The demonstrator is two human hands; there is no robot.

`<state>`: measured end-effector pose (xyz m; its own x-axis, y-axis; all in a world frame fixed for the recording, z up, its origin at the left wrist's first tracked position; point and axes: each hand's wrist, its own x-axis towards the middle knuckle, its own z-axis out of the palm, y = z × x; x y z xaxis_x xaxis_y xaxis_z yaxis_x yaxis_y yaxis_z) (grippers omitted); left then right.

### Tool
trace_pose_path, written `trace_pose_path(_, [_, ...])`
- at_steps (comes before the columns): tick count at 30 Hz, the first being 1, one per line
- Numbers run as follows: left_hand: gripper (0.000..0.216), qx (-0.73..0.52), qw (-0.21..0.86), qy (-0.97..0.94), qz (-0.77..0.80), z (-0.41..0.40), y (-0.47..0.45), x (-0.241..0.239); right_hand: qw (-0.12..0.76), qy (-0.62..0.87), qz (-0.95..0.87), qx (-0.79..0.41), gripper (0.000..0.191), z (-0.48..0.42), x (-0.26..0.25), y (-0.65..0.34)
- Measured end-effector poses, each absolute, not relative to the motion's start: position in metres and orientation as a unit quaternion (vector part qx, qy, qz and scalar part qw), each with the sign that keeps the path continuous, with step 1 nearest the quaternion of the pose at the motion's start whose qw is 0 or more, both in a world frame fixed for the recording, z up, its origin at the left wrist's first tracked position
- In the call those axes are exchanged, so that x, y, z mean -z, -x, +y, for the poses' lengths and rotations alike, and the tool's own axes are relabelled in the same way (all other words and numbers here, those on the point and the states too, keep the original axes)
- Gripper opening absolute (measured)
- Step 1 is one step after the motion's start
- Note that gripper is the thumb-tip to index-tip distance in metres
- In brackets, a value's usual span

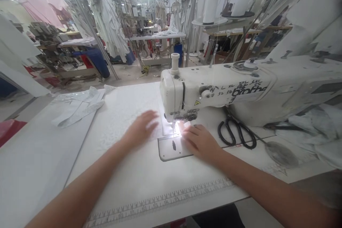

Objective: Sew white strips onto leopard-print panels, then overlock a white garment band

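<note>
- Two bare hands lie flat on a white cloth (117,110) in the middle of the frame, in front of a white sewing machine (213,91).
- The left hand (143,126) is blurred. It rests palm down on the cloth just left of the needle, with its fingers (152,117) stretched out and lying close together, gripping nothing.
- The right hand (199,140) lies palm down just right of the needle. Its fingers (187,128) are straight and side by side, the tips touching the brightly lit strip of cloth by the presser foot (177,121).
- The cloth spreads from centre left over the desk (40,156) and runs in under the machine head. Part of it covers the metal needle plate (171,148).
- Black scissors (236,133) lie on the desk right of the right hand, near it but not touching.
- A printed ruler strip (160,203) runs along the desk's near edge, between the forearms.
- White cloth scraps (80,107) lie at centre left, well apart from the hands.
- A white thread spool (175,63) stands upright on top of the machine head.
</note>
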<state>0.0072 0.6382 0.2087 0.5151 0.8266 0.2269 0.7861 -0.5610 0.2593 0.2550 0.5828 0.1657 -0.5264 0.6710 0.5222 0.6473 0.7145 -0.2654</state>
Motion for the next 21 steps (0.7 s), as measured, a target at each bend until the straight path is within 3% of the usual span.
trace_pose_path(3, [0.040, -0.155, -0.001, -0.809, 0.567, 0.656, 0.020, -0.224, 0.318, 0.402, -0.859, -0.006, 0.016, 0.584, -0.166, -0.258])
trace_pose_path(7, [0.045, -0.104, -0.020, -0.800, 0.591, 0.628, 0.047, -0.232, 0.307, 0.437, -0.846, 0.004, 0.020, 0.583, -0.169, -0.264])
trace_pose_path(14, [0.058, 0.229, 0.083, -0.717, 0.653, 0.492, 0.022, -0.235, 0.234, 0.439, -0.867, -0.017, 0.048, 0.553, -0.184, -0.253])
trace_pose_path(17, [0.054, 0.177, 0.124, -0.776, 0.592, 0.485, -0.007, -0.242, 0.195, 0.414, -0.889, -0.025, 0.053, 0.540, -0.180, -0.247])
trace_pose_path(21, [0.026, -0.091, 0.167, -0.869, 0.456, 0.530, -0.040, -0.229, 0.168, 0.391, -0.904, -0.030, 0.051, 0.534, -0.171, -0.249])
